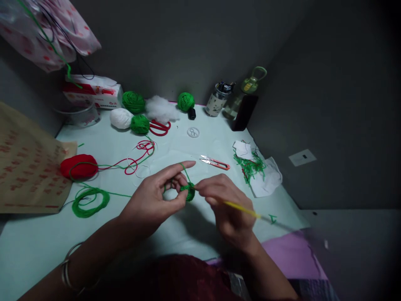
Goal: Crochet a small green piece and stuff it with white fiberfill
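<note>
My left hand [159, 192] pinches a small round green crochet piece [189, 193] between thumb and fingers. Green yarn runs up over its raised index finger. In my right hand [230, 205] is a crochet hook with a yellow handle [241, 208]; its tip is at the edge of the piece and partly hidden by my fingers. From the left, the working yarn leads back to a loose green coil [90, 202] on the table. Just beyond my right hand lie thread snips with orange handles [216, 163].
Yarn balls in red [79, 166], white [121, 118] and green [134, 102] lie left and behind, near white stuffing [161, 109] and red-handled scissors [160, 128]. A paper bag [28, 167] stands left. Green yarn scraps [250, 166], a phone [245, 113] and a bottle [234, 104] are right.
</note>
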`<state>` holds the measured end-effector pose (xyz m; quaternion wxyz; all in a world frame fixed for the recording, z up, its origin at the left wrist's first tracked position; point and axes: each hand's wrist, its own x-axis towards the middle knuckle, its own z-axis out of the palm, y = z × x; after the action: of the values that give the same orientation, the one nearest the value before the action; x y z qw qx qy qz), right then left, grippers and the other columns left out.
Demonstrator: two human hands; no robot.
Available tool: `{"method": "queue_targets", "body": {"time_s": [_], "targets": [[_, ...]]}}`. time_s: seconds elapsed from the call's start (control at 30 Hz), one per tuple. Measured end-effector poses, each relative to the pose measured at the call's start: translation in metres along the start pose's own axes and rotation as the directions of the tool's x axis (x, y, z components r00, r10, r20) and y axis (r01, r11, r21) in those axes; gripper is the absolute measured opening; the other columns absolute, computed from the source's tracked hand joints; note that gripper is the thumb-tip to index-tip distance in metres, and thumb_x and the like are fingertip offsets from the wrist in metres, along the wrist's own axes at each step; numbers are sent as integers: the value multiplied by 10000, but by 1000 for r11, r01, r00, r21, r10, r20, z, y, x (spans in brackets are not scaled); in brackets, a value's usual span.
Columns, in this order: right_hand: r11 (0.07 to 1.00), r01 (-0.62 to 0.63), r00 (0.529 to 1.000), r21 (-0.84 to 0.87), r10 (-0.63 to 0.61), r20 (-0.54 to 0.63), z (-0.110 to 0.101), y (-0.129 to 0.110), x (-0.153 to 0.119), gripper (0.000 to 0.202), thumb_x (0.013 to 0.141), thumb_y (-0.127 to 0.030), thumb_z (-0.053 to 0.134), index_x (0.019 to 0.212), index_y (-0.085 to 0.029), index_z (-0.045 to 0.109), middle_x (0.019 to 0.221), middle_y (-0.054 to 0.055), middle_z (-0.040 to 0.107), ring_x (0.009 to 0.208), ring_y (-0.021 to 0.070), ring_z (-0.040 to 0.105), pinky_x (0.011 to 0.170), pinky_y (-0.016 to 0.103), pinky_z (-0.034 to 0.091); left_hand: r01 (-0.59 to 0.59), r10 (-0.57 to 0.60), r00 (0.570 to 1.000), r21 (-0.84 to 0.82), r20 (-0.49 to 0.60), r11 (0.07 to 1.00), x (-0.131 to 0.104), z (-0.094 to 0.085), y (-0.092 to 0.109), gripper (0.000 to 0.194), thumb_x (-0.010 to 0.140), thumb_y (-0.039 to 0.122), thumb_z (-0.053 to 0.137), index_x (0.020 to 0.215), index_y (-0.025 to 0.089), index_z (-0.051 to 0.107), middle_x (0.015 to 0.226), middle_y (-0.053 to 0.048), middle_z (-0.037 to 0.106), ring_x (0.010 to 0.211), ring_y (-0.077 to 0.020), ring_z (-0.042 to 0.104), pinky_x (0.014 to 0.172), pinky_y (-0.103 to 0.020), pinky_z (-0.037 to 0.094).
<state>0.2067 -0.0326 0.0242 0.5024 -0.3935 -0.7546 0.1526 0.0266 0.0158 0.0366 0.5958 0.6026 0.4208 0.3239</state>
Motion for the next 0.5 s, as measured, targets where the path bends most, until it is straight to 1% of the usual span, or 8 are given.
{"method": "queue_targets", "body": {"time_s": [0.07,0.13,0.17,0.2,0.27,0.33,0.43,0.5], "targets": [[978,103,995,-180,-102,18,4,-2,-2,188,949,-89,550,1058,-190,664,976,96,727,877,191,670,720,345,580,-22,23,999,19,-28,1000,0,1,0,547,764,219,645,1308,160,640,851,1,599,802,-139,591,824,-280,514],[932,180,983,-316,-179,33,7,-2,-4,192,929,-73,570,1049,-187,667,997,112,731,906,204,673,716,342,589,-22,23,999,29,-46,999,1,0,-1,528,772,241,640,1294,157,649,838,1,589,798,-142,585,795,-276,511],[919,200,979,-340,-200,34,9,-1,-5,196,923,-67,576,1049,-187,667,1005,116,733,917,209,677,718,345,594,-15,17,999,29,-48,999,1,0,-1,527,777,249,638,1294,152,648,833,1,585,791,-141,580,785,-275,509],[922,203,979,-329,-204,32,10,0,-5,202,921,-65,577,1057,-189,663,1009,116,734,917,209,682,719,347,597,-10,12,999,26,-47,1000,1,0,-1,529,782,255,636,1300,146,644,831,1,583,784,-139,574,781,-276,506],[954,170,985,-246,-175,5,11,2,-5,215,933,-68,557,1080,-196,647,986,104,734,882,198,688,704,347,601,-8,9,999,25,-38,1000,1,-1,-2,532,790,256,634,1307,131,637,841,-5,588,787,-139,570,791,-284,499],[962,149,987,-230,-157,-17,13,2,-5,217,944,-71,537,1081,-203,641,949,92,730,843,188,686,688,339,601,-8,8,1000,28,-27,1000,1,0,-3,520,789,241,632,1296,125,645,849,-8,591,798,-141,569,797,-288,493],[900,210,974,-383,-227,1,18,1,-6,192,931,-68,559,1053,-184,651,944,112,733,872,202,686,703,337,601,22,-22,1000,11,-14,1000,3,0,-5,520,774,217,633,1286,130,655,847,-1,574,798,-138,562,774,-276,489],[863,257,963,-435,-268,37,20,0,-8,178,926,-74,576,1053,-170,656,963,130,738,903,213,687,712,341,601,55,-55,998,0,7,998,3,-1,-5,531,770,211,639,1296,143,652,838,10,562,776,-129,553,751,-268,481]]}}
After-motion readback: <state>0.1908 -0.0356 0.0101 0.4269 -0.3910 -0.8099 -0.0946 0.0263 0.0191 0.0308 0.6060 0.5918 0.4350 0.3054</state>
